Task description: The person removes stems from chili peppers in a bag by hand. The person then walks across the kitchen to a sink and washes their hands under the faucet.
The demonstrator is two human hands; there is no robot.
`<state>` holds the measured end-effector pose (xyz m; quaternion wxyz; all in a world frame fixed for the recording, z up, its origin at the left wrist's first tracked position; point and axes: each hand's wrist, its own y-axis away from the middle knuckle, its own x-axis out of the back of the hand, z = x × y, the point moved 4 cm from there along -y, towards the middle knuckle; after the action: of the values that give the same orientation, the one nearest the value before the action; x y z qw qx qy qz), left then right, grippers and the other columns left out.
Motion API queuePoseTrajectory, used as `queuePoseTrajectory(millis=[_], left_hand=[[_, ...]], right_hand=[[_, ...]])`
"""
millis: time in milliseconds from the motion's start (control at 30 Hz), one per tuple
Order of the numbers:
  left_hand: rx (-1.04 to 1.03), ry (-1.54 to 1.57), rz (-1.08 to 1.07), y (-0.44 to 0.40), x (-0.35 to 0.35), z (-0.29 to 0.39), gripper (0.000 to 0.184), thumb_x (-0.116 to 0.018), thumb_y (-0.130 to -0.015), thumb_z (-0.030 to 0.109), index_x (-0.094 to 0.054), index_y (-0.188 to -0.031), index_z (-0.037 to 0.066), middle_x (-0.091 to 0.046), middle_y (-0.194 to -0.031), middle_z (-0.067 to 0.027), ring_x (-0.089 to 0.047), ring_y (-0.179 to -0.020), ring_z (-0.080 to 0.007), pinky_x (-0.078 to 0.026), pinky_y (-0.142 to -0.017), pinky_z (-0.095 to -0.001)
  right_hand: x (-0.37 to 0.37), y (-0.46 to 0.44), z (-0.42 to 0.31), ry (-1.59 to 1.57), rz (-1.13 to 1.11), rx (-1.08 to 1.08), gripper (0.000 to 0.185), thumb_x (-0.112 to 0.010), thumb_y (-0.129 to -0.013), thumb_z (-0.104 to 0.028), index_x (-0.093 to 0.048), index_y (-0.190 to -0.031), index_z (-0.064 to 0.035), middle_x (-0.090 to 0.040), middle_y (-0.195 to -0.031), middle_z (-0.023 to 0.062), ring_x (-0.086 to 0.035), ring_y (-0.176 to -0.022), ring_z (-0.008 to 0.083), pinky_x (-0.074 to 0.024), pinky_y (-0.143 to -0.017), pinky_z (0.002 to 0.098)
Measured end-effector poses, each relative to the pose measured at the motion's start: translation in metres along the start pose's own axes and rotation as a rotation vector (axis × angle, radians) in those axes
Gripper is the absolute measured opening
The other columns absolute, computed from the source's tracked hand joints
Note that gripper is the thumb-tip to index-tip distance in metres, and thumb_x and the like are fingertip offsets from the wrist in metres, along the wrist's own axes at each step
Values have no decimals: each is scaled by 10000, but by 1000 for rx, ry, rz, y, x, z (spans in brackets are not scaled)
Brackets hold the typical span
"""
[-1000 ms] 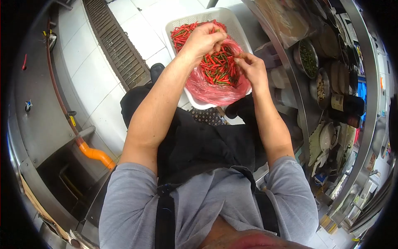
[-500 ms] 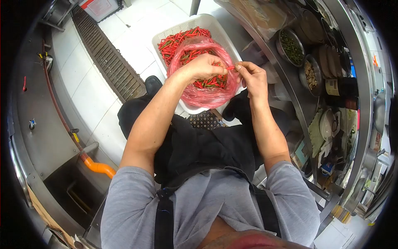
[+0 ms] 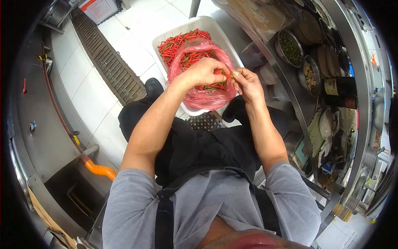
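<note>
A white perforated basket (image 3: 222, 30) holds loose red chilies (image 3: 176, 43) at its far left side and an open pink plastic bag (image 3: 207, 101) with red and green chilies in it. Over the bag, my left hand (image 3: 204, 73) is closed on a red chili (image 3: 227, 76). My right hand (image 3: 248, 84) pinches the green stem end of the same chili, close beside my left fingertips at the bag's right edge.
A floor drain grate (image 3: 105, 56) runs at the left of the basket. Metal shelving (image 3: 290, 89) with bowls of chopped food stands close on the right. An orange pipe (image 3: 99, 169) lies at the lower left. A red and white box (image 3: 98, 9) stands at the back.
Since the earliest frame, the basket appears further left in view. Both hands have come together over the bag, where a chili now shows between their fingers.
</note>
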<state>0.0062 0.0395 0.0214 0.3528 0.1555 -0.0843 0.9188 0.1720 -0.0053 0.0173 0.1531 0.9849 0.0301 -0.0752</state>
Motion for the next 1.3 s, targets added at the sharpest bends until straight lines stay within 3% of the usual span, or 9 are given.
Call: queuePoseTrajectory(millis=[200, 300, 400, 600, 800, 867, 1000, 1233, 1300], left_hand=[[-68, -150, 80, 1, 1, 2, 191, -684, -823, 156, -682, -987, 58, -690, -827, -58, -631, -781, -142, -491, -752, -286], [0, 147, 237, -7, 3, -21, 157, -651, -839, 145, -660, -956, 40, -644, -761, -32, -590, -680, -119, -474, -634, -263], [265, 704, 286, 3, 23, -6, 105, -587, -857, 140, -578, -908, 49, -533, -693, 3, -462, -541, -61, -324, -451, -209], [44, 1167, 337, 7, 36, -4, 115, -554, -871, 108, -527, -980, 79, -559, -816, -25, -523, -669, -99, -360, -495, -217], [72, 1049, 463, 7, 42, -7, 122, -624, -873, 125, -544, -941, 61, -554, -735, -19, -513, -609, -89, -357, -490, -213], [108, 1020, 479, 5, 40, -12, 117, -628, -873, 130, -556, -928, 56, -550, -699, -8, -507, -588, -85, -360, -493, -211], [202, 807, 457, 3, 34, -21, 137, -633, -878, 152, -553, -947, 64, -553, -710, 16, -509, -592, -68, -340, -472, -202], [252, 652, 501, 7, 36, -25, 106, -638, -864, 151, -581, -910, 75, -559, -686, 26, -502, -553, -48, -338, -446, -196], [254, 617, 507, 6, 35, -26, 102, -643, -861, 156, -591, -896, 75, -554, -674, 28, -500, -548, -48, -337, -442, -198]], right_hand=[[-2, 10, 1, -210, -81, -46, 154, -640, -895, -157, -621, -849, -12, -622, -668, 54, -505, -467, 66, -339, -396, 181], [21, 15, -51, 70, 173, 224, 112, -645, -871, -122, -643, -863, -10, -626, -676, 38, -511, -483, 63, -366, -423, 198], [63, 22, -118, 307, 509, 508, 130, -695, -836, -158, -668, -826, -31, -615, -654, 14, -532, -516, 65, -380, -465, 199], [140, -9, -157, 1227, 737, 619, 213, -657, -831, -145, -699, -1015, -47, -676, -837, 123, -632, -754, 171, -491, -719, 298], [102, 18, -123, 782, 899, 870, 219, -610, -851, -91, -690, -1051, -50, -686, -919, 144, -651, -806, 215, -498, -746, 309], [47, 21, -95, 975, 593, 840, 201, -630, -834, -80, -691, -1021, -42, -675, -892, 149, -650, -783, 238, -502, -732, 316], [-2, -8, -7, 1429, 17, 372, 235, -684, -806, -270, -692, -838, -38, -664, -806, 186, -650, -763, 339, -509, -708, 426], [9, -36, 47, 1490, -35, 275, 256, -671, -803, -292, -689, -807, -37, -652, -756, 203, -644, -761, 368, -496, -721, 469], [13, -33, 48, 1107, 2, 79, 210, -667, -808, -227, -686, -816, -18, -657, -690, 154, -648, -639, 279, -494, -636, 402]])
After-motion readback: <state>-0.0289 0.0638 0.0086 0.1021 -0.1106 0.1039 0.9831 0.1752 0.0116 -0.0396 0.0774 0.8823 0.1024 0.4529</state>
